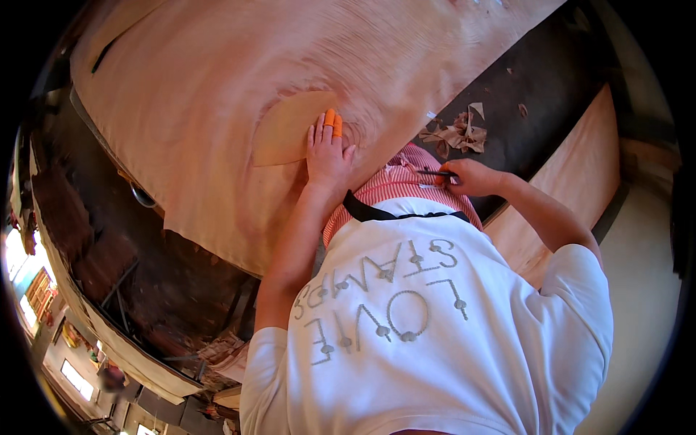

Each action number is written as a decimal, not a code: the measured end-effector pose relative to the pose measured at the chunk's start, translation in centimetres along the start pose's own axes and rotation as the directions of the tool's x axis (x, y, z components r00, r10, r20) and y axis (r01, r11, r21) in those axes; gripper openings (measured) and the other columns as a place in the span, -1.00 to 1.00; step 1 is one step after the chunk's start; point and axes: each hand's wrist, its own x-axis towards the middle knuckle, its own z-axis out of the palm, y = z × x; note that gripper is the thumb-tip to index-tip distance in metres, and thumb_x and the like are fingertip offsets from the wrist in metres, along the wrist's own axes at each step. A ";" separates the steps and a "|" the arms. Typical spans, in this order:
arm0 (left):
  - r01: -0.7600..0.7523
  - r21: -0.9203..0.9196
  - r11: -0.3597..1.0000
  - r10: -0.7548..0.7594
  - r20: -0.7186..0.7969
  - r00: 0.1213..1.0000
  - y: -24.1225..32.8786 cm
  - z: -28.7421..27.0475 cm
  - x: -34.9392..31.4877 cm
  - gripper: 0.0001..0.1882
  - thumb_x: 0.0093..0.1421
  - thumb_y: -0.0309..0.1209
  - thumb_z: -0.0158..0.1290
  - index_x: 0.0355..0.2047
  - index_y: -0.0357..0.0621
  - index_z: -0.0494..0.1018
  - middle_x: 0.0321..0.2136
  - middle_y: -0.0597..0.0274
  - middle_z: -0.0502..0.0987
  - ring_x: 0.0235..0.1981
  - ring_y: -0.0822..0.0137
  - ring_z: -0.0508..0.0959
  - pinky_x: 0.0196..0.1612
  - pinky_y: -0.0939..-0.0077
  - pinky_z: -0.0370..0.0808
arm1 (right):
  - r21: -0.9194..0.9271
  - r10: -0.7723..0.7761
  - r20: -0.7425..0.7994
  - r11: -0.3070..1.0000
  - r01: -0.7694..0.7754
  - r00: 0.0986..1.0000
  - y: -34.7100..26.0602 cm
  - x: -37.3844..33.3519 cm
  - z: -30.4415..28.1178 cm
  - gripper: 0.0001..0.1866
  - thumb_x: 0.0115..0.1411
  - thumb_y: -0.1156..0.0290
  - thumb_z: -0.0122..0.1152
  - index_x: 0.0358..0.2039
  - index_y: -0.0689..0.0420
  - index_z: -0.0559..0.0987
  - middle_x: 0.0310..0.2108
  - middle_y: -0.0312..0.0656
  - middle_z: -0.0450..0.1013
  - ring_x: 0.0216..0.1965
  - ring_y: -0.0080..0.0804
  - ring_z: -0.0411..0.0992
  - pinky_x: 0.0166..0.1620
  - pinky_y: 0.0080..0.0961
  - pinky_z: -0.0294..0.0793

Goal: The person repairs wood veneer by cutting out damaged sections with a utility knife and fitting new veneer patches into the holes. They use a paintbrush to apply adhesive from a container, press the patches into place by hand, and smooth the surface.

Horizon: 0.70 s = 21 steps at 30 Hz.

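My left hand [330,156] lies flat on a tan leaf-shaped piece [284,130], which has one straight edge and a curved outline. Orange covers [333,122] wrap two of its fingers. Under that piece spreads a large pinkish-tan sheet [217,65] with swirled, grain-like marks. Close to my body, over a red-and-white striped apron [417,174], my right hand [471,177] is closed around a thin dark tool [433,172] pointing left. Most of the tool's handle is hidden in my fingers, so its exact kind is unclear.
Crumpled brown scraps [458,136] lie on the dark surface [525,80] right of the sheet. A smooth pinkish board or sheet [573,181] slants at the far right. Left of the work sheet, dark reddish-brown stacked material [65,210] sits by a metal frame [123,290].
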 end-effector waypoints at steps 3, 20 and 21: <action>0.001 0.010 1.000 -0.001 0.011 1.000 0.0 0.0 0.1 -0.27 -0.01 -0.17 0.06 0.11 -0.32 0.14 0.17 -0.03 0.09 0.19 0.01 0.07 0.21 0.10 -0.02 | 0.201 0.091 0.082 0.974 -0.106 0.992 0.3 -0.2 -1.2 -0.74 -0.01 0.42 0.09 -0.26 0.16 0.50 -0.42 -0.21 0.44 -0.38 -0.38 0.38 -0.27 -0.49 0.35; 0.010 0.029 1.000 -0.010 0.011 1.000 0.0 0.3 -0.1 -0.27 -0.01 -0.16 0.06 0.12 -0.27 0.14 0.18 0.03 0.08 0.23 0.10 0.04 0.23 0.14 -0.05 | 0.549 0.309 0.326 0.707 -0.445 0.893 0.2 1.3 -1.2 -0.76 0.03 0.29 0.26 -0.31 0.10 0.49 -0.58 -0.43 0.24 -0.60 -0.70 0.10 -0.60 -0.74 0.02; 0.015 0.031 0.999 -0.016 0.004 1.000 -0.2 0.2 -0.1 -0.27 -0.01 -0.16 0.06 0.12 -0.27 0.15 0.18 0.03 0.08 0.23 0.10 0.04 0.23 0.13 -0.05 | 0.530 0.301 0.310 0.733 -0.426 0.902 -0.1 1.5 -1.5 -0.75 0.02 0.31 0.26 -0.30 0.11 0.49 -0.58 -0.42 0.25 -0.59 -0.70 0.12 -0.59 -0.75 0.04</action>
